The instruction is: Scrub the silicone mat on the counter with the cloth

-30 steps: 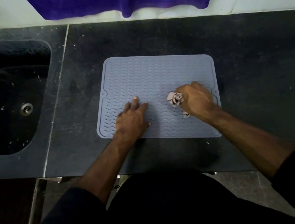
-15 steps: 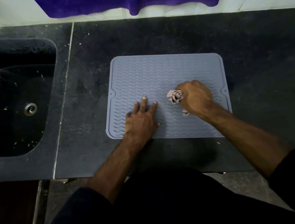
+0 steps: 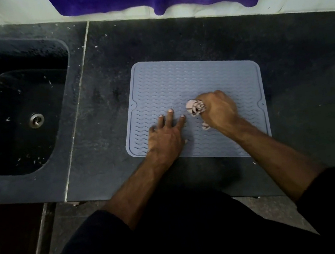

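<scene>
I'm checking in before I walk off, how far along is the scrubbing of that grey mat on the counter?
Done: the silicone mat lies flat on the counter, and the cloth is in the right hand, bunched in its grip. In hand: that cloth touches the mat near its middle while the left hand presses flat on the mat. Left: no clean-versus-dirty difference shows, so I cannot tell how much remains.

The left hand (image 3: 166, 134) lies flat, fingers straight and spread, palm down. The right hand (image 3: 219, 108) is curled into a fist just beside the left fingertips, gripping a wad; both forearms are bare.
</scene>
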